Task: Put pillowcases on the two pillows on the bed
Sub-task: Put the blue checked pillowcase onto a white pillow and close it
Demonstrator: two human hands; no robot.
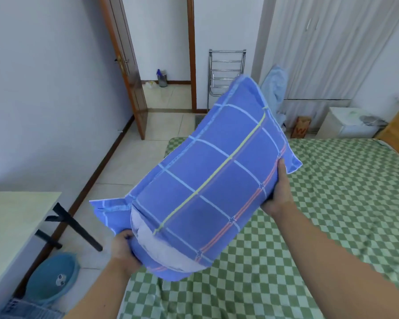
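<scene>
1. A pillow (171, 247) is held in the air above the near left part of the bed (332, 203), tilted so that its far end rises toward the upper right.
2. The pillow is mostly covered by a blue pillowcase (217, 169) with white, yellow and red grid lines; a pale patch of the bare pillow is seen at the lower near end, where the case is open.
3. The near lower corner of the pillowcase is gripped by the left hand (123, 249), with the fingers curled into the fabric just beside the exposed pillow.
4. The right edge of the cased pillow is clasped by the right hand (279, 192), the thumb laid up along the red-striped border; the fingers are hidden behind the pillow, so their hold probably wraps the back.
5. The pillow lies between the two hands, above and ahead of the left one, and to the left of the right one.
6. The bed is covered with a green and white checked sheet.
7. A pale counter (12, 222) stands at the left, with a blue basin (53, 277) on the floor beneath it.
</scene>
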